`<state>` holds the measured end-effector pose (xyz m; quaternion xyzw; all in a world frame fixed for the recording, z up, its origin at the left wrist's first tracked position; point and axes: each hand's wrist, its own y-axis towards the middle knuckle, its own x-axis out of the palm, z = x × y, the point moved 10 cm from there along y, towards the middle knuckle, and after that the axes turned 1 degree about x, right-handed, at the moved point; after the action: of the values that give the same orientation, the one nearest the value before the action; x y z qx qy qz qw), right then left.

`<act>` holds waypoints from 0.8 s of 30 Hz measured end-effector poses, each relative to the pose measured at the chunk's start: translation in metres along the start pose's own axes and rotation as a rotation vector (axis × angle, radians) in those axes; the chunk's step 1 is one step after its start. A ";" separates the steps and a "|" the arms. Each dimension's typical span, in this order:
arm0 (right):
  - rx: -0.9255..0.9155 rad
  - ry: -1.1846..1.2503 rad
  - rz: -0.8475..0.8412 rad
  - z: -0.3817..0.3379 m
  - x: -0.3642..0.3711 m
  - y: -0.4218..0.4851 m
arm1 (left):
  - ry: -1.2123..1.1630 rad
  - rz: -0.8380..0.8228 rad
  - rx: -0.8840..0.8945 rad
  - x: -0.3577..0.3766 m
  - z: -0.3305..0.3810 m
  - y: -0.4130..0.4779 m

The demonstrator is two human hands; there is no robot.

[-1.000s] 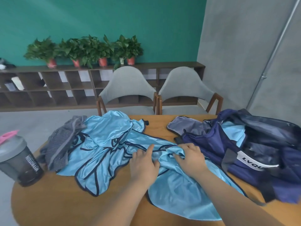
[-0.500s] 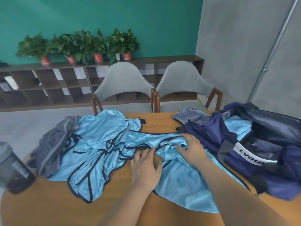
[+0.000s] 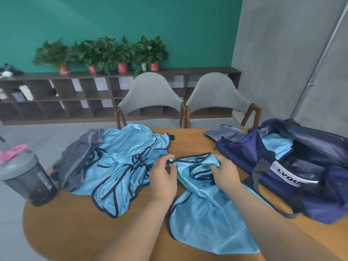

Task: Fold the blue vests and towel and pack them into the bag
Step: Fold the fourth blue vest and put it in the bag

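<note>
**Two-handed grip, plenty of folding left**

Head cam: the left hand (image 3: 163,178) pinches the dark trim of a shiny light-blue mesh vest (image 3: 203,210) between thumb and fingers. The right hand (image 3: 225,173) has its fingers curled into the bunched fabric on the other side. The vest sits crumpled on the round wooden table (image 3: 79,228), right in front of the person.

Progress-wise I'd say partway. A light-blue piece (image 3: 276,146) is already inside the open navy duffel bag (image 3: 293,176). A heap of more blue vests (image 3: 120,166) and the grey striped towel (image 3: 79,161) are still unfolded on the left, near a grey shaker bottle (image 3: 28,178).
</note>
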<state>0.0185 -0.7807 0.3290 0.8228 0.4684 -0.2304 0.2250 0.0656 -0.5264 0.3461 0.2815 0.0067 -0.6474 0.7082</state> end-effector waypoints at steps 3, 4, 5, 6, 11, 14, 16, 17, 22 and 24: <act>-0.070 0.015 -0.021 -0.030 -0.023 0.000 | -0.050 0.062 0.114 -0.030 0.035 0.015; -0.060 0.113 -0.058 -0.040 -0.029 0.000 | -0.060 0.069 0.169 -0.040 0.051 0.018; -0.045 0.195 -0.103 -0.051 -0.035 -0.001 | -0.064 0.075 0.222 -0.050 0.066 0.020; -0.038 0.275 -0.150 -0.063 -0.041 -0.002 | -0.062 0.085 0.278 -0.060 0.081 0.022; 0.106 0.825 -0.413 -0.102 -0.062 0.003 | 0.005 0.174 0.488 -0.103 0.152 0.039; 0.265 0.943 -0.414 -0.104 -0.067 0.032 | 0.131 0.188 0.578 -0.103 0.177 0.070; 0.346 1.010 -0.301 -0.102 -0.068 0.065 | 0.322 0.118 0.645 -0.081 0.188 0.102; 0.365 1.056 -0.209 -0.102 -0.072 0.081 | 0.458 0.007 0.634 -0.059 0.185 0.121; 0.181 0.413 0.030 -0.079 -0.064 0.127 | 0.878 -0.604 0.337 0.019 0.086 0.140; 0.058 0.063 0.027 -0.064 -0.040 0.105 | 0.831 -0.612 0.299 0.024 0.055 0.108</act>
<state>0.1030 -0.8179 0.4199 0.8421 0.4573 -0.2145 0.1892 0.1499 -0.5702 0.4254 0.5969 0.2757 -0.6522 0.3773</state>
